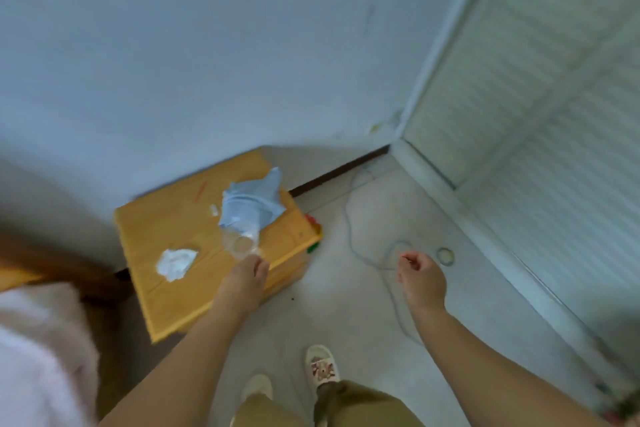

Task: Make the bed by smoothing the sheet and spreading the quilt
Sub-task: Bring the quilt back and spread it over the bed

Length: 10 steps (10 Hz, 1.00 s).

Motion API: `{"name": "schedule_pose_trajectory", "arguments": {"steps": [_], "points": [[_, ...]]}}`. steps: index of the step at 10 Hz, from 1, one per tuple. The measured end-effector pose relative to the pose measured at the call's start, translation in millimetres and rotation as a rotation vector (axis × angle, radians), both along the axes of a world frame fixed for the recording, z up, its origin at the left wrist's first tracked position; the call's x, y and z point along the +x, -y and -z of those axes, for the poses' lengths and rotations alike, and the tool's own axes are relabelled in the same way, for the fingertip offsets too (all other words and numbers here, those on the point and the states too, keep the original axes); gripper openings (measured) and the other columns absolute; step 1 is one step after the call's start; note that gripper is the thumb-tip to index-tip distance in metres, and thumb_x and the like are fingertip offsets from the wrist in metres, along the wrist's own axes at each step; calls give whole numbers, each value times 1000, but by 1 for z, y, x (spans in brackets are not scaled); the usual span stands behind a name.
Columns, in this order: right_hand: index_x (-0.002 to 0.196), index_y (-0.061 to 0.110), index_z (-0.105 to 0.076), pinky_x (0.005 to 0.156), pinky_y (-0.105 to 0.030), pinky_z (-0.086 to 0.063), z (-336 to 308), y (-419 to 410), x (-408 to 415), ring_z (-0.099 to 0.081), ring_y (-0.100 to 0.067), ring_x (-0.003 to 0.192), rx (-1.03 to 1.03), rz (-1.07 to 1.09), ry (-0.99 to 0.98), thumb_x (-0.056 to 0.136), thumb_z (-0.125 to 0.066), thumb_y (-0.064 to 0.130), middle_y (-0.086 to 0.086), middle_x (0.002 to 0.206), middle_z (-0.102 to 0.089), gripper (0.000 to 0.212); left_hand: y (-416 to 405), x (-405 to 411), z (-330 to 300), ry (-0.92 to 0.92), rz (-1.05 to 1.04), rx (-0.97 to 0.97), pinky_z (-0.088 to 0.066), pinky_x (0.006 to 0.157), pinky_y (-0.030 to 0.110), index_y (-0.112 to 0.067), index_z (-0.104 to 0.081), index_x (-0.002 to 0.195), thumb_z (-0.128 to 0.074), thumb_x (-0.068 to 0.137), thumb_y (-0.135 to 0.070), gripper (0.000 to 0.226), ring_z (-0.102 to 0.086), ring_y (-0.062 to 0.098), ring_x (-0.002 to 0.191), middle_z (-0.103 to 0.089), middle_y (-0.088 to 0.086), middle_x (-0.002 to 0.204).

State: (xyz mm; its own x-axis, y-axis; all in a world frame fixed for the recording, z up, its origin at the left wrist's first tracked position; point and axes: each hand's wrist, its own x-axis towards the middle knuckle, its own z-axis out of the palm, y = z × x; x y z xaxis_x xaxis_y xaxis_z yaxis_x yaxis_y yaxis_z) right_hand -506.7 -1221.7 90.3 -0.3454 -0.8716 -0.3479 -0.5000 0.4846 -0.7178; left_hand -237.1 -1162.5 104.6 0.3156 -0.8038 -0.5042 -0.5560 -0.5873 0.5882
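Note:
A fluffy pink-white quilt (38,350) shows only as a corner at the lower left, beside a dark wooden bed edge (20,276). No sheet is in view. My left hand (246,279) reaches over a yellow wooden bedside table (166,225), and its fingertips pinch the rim of a clear cup (242,244) on the tabletop. My right hand (422,276) hangs over the floor with its fingers loosely curled and holds nothing. The picture is blurred by motion.
A crumpled blue cloth (251,204) and a white tissue (175,263) lie on the bedside table. A thin cable (349,229) and a small ring (445,256) lie on the tiled floor. White slatted wardrobe doors (536,97) stand at the right. My feet are below.

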Motion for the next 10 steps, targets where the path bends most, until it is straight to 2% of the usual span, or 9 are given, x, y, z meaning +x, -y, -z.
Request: {"name": "schedule_pose_trajectory", "arguments": {"steps": [1, 2, 3, 4, 5, 6, 8, 9, 10], "points": [[87, 18, -63, 79, -38, -50, -12, -16, -42, -65, -28, 84, -55, 200, 30, 89, -57, 17, -8, 84, -69, 7, 38, -40, -5, 10, 240, -66, -48, 80, 39, -7, -59, 90, -40, 98, -31, 32, -62, 30, 83, -65, 16, 89], [91, 16, -62, 74, -34, -51, -26, -47, -77, -65, -25, 78, -126, 420, 80, 92, -55, 12, -3, 80, -65, 8, 66, -75, -17, 135, 483, -111, -52, 78, 40, -17, -60, 83, -30, 86, -63, 55, -66, 28, 80, -68, 4, 79], [91, 13, -62, 62, -24, -46, -38, -83, -101, -60, -18, 66, -186, 625, 121, 92, -54, 8, 0, 75, -62, 10, 53, -121, -91, 62, 539, -54, -37, 76, 27, -5, -49, 80, -36, 96, -51, 51, -54, 19, 70, -49, 0, 67], [84, 15, -63, 58, -23, -43, -45, -114, -121, -58, -14, 60, -199, 780, 127, 89, -52, 4, -1, 72, -62, 16, 57, -153, -74, -104, 601, -42, -44, 84, 30, -13, -43, 71, -42, 99, -19, 29, -60, 31, 82, -58, 14, 82], [83, 15, -63, 57, -21, -43, -51, -147, -139, -57, -13, 59, -203, 900, 99, 89, -51, 2, -1, 71, -61, 19, 60, -186, -31, -115, 808, -7, -49, 89, 44, -18, -51, 83, -43, 98, -23, 18, -61, 36, 98, -64, 17, 97], [91, 13, -63, 53, -19, -40, -56, -175, -158, -58, -12, 63, -186, 976, 57, 92, -50, 6, -1, 76, -63, 15, 41, -224, -38, -66, 968, -4, -43, 81, 29, -15, -54, 94, -45, 98, -27, 15, -62, 26, 97, -64, 9, 96], [94, 17, -65, 50, -22, -42, -67, -211, -222, -56, -9, 59, -173, 1059, -6, 92, -52, 11, 1, 77, -64, 14, 25, -301, -40, -3, 1181, -73, -39, 72, 23, -22, -52, 91, -48, 95, -25, 6, -58, 19, 85, -59, 0, 87], [94, 17, -67, 56, -28, -50, -71, -232, -280, -60, -16, 65, -209, 1076, -9, 91, -54, 13, -1, 80, -67, 14, 13, -366, -44, -13, 1217, -115, -48, 79, 28, -22, -55, 90, -50, 94, -24, 7, -61, 19, 86, -64, 2, 90], [93, 20, -65, 70, -32, -52, -74, -255, -342, -64, -19, 78, -234, 1051, -43, 91, -54, 16, 1, 85, -68, 12, -11, -436, -49, -33, 1216, -131, -49, 81, 31, -21, -56, 89, -50, 94, -24, 8, -64, 22, 90, -66, 5, 94]]}}
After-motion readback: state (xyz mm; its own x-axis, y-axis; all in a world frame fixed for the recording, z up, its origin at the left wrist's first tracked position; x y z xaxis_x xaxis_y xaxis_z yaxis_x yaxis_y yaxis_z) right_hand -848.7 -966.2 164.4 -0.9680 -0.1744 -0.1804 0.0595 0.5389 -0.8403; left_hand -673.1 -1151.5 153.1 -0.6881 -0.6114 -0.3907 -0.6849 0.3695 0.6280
